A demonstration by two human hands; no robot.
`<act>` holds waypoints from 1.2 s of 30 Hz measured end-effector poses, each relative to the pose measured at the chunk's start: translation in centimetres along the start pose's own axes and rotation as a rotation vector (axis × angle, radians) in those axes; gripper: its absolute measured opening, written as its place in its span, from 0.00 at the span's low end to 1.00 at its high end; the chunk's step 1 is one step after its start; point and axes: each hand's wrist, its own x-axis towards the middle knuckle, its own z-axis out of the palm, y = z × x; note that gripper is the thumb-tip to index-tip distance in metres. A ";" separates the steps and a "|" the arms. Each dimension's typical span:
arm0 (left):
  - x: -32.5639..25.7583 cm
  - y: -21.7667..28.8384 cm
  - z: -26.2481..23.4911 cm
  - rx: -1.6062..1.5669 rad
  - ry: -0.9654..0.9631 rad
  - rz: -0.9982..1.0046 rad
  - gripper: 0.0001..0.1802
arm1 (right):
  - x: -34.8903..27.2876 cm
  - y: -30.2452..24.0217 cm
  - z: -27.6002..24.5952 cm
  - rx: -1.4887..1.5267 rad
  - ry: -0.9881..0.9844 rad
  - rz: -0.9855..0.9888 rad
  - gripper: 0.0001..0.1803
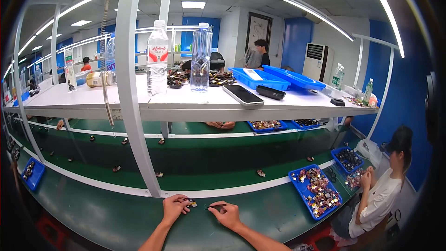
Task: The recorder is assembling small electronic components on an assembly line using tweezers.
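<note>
On the green bench (265,227), just short of the white rail (223,188), the left hand (174,208) has its fingertips closed on a small part (192,203), dark with pale and yellowish faces. Near it, to the right, the right hand (226,214) pinches a thin dark piece (218,206) between thumb and finger, the grip narrow; what the piece is made of I cannot tell. Well to the right lies a blue tray (298,187), shallow and oblong, heaped with small blocky parts in yellow, white and reddish tones, some blue floor showing at its left. Just beyond it, a smaller bin (339,163) of the same blue is filled with dark pieces. At the far left, a third tray (38,176) holds a short row of dark parts. Past the rail, loose parts dot the smooth green belt (223,155). Above, on the white shelf (186,103), stand two clear bottles (200,60), one ribbed and labelled, beside a flat phone (243,95) and a rounded black case (271,93).
</note>
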 end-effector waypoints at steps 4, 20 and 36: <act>0.0 -0.4 0.1 0.056 -0.025 0.009 0.10 | -0.1 -0.1 0.2 -0.001 -0.019 0.031 0.07; 0.2 -0.3 0.3 -0.011 -0.018 -0.013 0.11 | 0.0 -0.3 0.0 0.024 -0.020 0.043 0.07; -1.2 1.0 4.6 -0.164 0.100 -0.038 0.12 | 1.3 1.6 -1.0 0.332 0.149 0.442 0.05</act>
